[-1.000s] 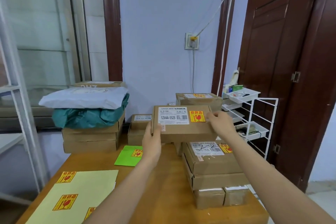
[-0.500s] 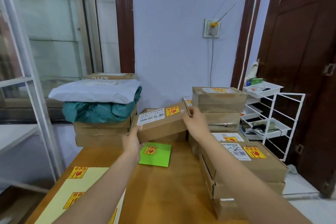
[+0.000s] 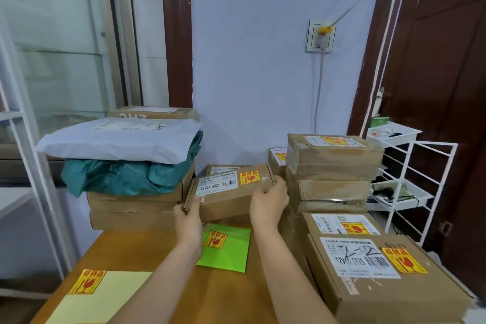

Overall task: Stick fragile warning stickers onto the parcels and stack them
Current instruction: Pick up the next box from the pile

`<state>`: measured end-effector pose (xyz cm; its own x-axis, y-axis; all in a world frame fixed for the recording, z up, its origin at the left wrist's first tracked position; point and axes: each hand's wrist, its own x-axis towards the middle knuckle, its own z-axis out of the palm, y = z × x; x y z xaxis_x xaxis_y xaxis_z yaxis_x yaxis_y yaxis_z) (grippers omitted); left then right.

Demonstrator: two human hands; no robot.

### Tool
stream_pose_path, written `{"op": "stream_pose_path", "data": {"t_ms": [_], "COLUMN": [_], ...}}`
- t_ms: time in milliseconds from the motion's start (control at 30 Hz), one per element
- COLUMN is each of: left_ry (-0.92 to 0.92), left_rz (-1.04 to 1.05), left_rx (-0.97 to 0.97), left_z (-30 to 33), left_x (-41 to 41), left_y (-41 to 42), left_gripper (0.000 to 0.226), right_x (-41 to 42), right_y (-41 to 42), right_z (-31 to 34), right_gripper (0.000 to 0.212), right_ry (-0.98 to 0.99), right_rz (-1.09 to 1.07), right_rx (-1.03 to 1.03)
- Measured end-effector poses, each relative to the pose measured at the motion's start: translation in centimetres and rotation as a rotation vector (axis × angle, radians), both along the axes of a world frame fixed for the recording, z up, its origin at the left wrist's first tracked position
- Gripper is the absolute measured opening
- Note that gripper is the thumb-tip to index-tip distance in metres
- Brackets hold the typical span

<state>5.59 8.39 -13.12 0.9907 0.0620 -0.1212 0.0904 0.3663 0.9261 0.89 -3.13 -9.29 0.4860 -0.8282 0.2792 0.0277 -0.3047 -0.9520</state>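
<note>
A Stickered Parcel Is Being Put on a Pile

A flat brown parcel is held in the middle of the frame, tilted, above the far end of the desk. Its left end is gripped by the left hand, with the thumb on top. Its right end is gripped by the right hand, with the fingers curled over the edge. A red and yellow fragile sticker is already stuck on its top, beside a white label.

The sticking step looks done for this parcel, so the stacking step seems to be in hand. Another small box is seen just behind it, low at the back of the desk. The parcel will likely be set flat on that box. It needs to be made level and lined up first, then let go.

Things are counted like this. Two hands are seen. One green sheet with one sticker lies on the desk under the parcel. One pale yellow sheet lies at the lower left, with one sticker seen on it. At the right of the frame, a tall pile of about three boxes is seen, and two big flat boxes are stacked in front of it. At the left, one white bag and one green bag rest on more boxes.
</note>
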Motion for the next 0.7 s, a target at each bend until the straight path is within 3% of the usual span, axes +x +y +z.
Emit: {"op": "stream_pose_path", "data": {"t_ms": [200, 567, 700], "left_ry": [-0.094, -0.222, -0.254], "left_rz": [0.057, 0.119, 0.200], "left_rx": [0.126, 0.065, 0.098], "left_z": [-2.4, -2.6, -2.6], "left_x": [2.7, 6.6, 8.0], "left_y": [-1.2, -4.5, -5.7], "left_gripper": [0.024, 0.049, 0.046], "right_x": [2.3, 6.7, 8.5], "right_y": [-1.1, -3.1, -3.6], "right_z": [-2.7, -5.3, -5.5], "right_gripper": [0.044, 0.054, 0.053], "right_ry": [-0.095, -0.196, -0.210], "right_rz": [-0.048, -0.064, -0.084], "right_rx": [0.066, 0.112, 0.096]}}
